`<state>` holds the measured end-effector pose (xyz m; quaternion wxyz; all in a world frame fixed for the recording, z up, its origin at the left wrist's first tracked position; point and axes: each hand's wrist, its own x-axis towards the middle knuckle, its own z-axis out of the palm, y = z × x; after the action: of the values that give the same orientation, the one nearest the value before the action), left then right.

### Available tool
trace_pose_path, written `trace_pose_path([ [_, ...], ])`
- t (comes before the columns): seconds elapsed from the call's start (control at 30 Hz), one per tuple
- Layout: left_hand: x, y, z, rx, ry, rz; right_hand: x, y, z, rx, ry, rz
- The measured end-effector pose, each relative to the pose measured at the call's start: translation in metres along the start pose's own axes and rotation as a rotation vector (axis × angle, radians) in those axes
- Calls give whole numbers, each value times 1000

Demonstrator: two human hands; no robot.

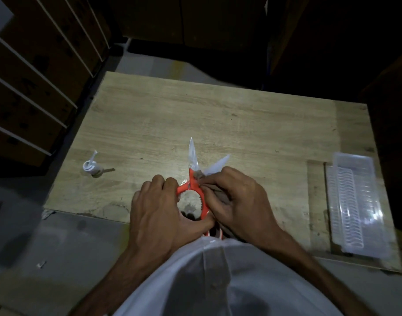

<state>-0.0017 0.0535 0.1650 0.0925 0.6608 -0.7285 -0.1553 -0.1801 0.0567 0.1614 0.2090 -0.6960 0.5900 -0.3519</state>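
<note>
Wooden surface (195,115) lies under both grips. Clear plastic tray (355,159) sits well right of the right grip (238,201). Left grip (159,213) curls round one orange handle of the scissors (196,190); right grip pinches them near the pivot. Blades spread, pointing away. Small white bottle (90,166) well left of the left grip.

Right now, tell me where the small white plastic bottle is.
In the head view, the small white plastic bottle stands on the wooden table, left side, apart from the left hand gripping the orange-handled scissors.
</note>
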Motion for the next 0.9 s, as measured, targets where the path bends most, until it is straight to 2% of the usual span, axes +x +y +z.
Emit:
trace_pose_path([
  [0.2, 2, -3, 3, 56, 6, -3, 8, 15, 5, -144, 92, -6],
  [0.47, 8, -3, 4, 126, -8, -8, 26, 36, 5, -209, 128, 136],
  [0.6, 9, -2, 0, 28, -67, -28, 38, 67, -5, -292, 126, 269],
  [0.67, 10, -1, -1, 39, -108, -35, 40, 74, -22, -216, 197, 312],
  [0.77, 12, -2, 0, 66, -140, -67, 38, 58, -42, -59, 302, 227],
  [0.83, 14, -2, 1, 64, -115, -61, 33, 35, -39, 41, 245, 149],
  [0.9, 15, 0, 2, 44, -88, -56, 26, 17, -23, 80, 109, 80],
])
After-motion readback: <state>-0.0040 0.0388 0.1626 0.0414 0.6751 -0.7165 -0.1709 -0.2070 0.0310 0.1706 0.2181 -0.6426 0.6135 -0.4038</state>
